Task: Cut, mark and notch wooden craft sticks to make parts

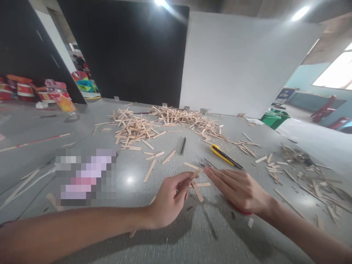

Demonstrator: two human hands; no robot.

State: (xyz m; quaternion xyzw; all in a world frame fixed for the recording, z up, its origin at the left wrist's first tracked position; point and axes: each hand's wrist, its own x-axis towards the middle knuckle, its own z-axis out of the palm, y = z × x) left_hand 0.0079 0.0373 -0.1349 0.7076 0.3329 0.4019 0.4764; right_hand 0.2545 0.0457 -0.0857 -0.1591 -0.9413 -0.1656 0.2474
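My left hand (168,200) is closed in a pinch on a short wooden stick (197,189) that slants down to the right just above the grey table (192,234). My right hand (238,188) lies beside it with its fingers stretched flat and together, fingertips pointing left and nearly touching the stick's upper end. Another flat stick (202,184) lies under the two hands. A red edge (242,211) shows beneath my right palm; what it belongs to is hidden.
A big heap of wooden sticks (165,123) covers the far middle of the table, with loose sticks (150,171) nearer. A yellow utility knife (224,155) and a black pen (183,145) lie ahead. Offcuts (302,172) litter the right side. A blurred patch (85,176) sits left.
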